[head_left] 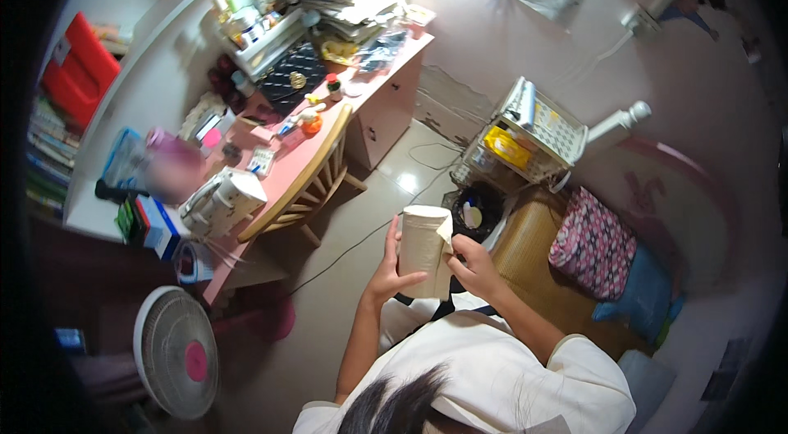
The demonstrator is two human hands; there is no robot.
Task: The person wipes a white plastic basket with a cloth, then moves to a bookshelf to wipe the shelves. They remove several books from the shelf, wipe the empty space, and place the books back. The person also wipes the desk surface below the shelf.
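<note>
In front of my body I hold up a cream, slightly flattened roll of tissue paper [423, 258]. My left hand [386, 274] grips it from the left side, the thumb lying across its front and the fingers behind. A loose flap of paper stands out at the roll's upper right. There my right hand [476, 266] has its fingers bent closed on the paper's edge; the fingertips are partly hidden. Just beyond the roll, a bin with a black liner [480, 208] stands on the floor with some light-coloured things inside.
To the left, a wooden chair [328, 159] backs onto a cluttered pink desk [308, 147]. A fan [176, 352] stands at lower left. On the right are a bed with a woven mat [525, 258], a patterned pillow [593, 244] and a white rack [542, 130]. A cable [349, 249] crosses the tiled floor.
</note>
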